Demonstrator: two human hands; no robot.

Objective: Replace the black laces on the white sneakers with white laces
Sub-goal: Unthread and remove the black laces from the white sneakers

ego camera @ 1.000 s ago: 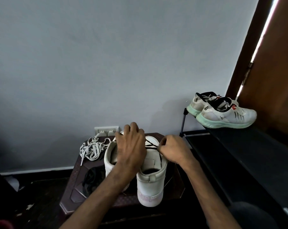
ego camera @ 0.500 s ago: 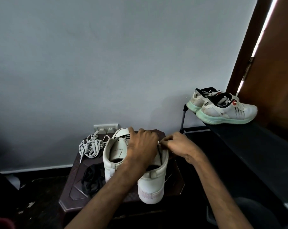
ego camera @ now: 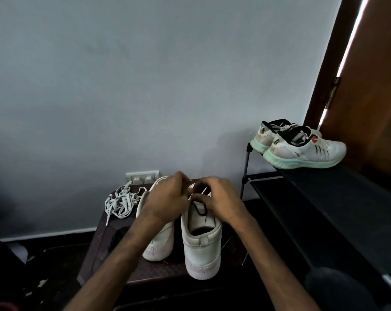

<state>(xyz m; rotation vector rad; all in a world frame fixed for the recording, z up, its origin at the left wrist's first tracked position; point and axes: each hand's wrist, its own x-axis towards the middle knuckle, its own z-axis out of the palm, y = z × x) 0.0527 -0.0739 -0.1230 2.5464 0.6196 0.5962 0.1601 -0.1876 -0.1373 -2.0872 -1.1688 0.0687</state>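
Observation:
Two white sneakers stand heel-toward-me on a dark brown stool [ego camera: 158,271]. The right sneaker [ego camera: 201,241] still carries a black lace [ego camera: 200,208] across its tongue. My right hand [ego camera: 219,203] curls over the front of that shoe and pinches the black lace. My left hand [ego camera: 167,202] lies over the left sneaker [ego camera: 159,243], fingertips curled at the right shoe's eyelets; what they hold is blurred. A bundle of white laces [ego camera: 120,202] lies at the stool's far left. A loose black lace [ego camera: 118,235] sits on the stool below them.
A black shoe rack [ego camera: 324,198] stands on the right with a pair of white running shoes with mint soles [ego camera: 300,149] on its top shelf. A wall socket [ego camera: 142,176] sits behind the stool. A wooden door [ego camera: 374,86] is at far right.
Both hands have moved forward toward the toe of the right sneaker and closer together. The black lace now lies slack over the tongue.

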